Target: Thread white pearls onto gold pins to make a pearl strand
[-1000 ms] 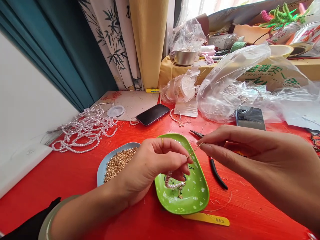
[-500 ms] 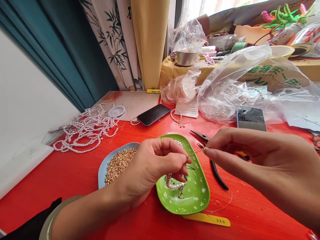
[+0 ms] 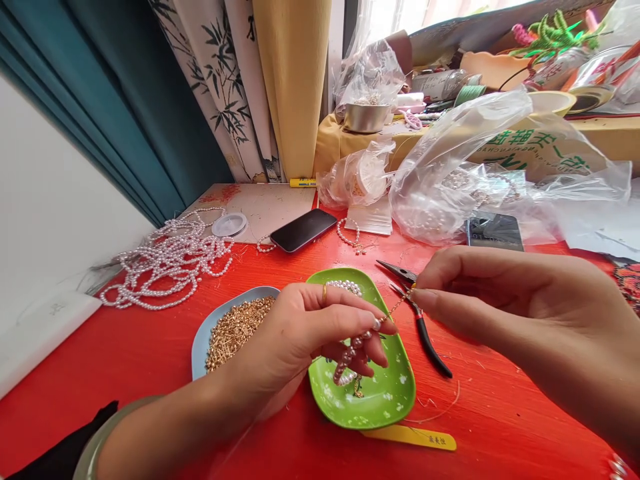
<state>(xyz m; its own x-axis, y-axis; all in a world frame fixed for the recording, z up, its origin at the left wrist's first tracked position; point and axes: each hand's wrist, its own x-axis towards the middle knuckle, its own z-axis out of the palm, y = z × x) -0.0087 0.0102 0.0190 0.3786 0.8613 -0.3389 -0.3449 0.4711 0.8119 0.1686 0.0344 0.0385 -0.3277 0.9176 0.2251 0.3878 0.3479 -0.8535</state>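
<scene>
My left hand (image 3: 305, 330) pinches a short pearl bracelet (image 3: 350, 357) that hangs over a green dish (image 3: 387, 393) on the red table. A thin gold chain (image 3: 400, 303) runs from the bracelet's end to my right hand (image 3: 495, 300), which pinches its other end between thumb and forefinger. Both hands hover just above the dish, a few centimetres apart. A few pearls (image 3: 344, 287) lie at the dish's far end. Black-handled pliers (image 3: 419, 319) lie on the table under my right hand.
A blue dish of gold pins (image 3: 235, 327) sits left of the green one. Pearl strands (image 3: 170, 257), a white lid (image 3: 229, 225), two phones (image 3: 304, 229) (image 3: 494, 231), clear plastic bags (image 3: 460, 173) and a yellow tag (image 3: 415, 438) lie around. A steel bowl (image 3: 367, 117) stands behind.
My left hand has turned and lifted the bracelet so its pearls show along the fingers. My right hand has drawn slightly right, stretching the gold chain.
</scene>
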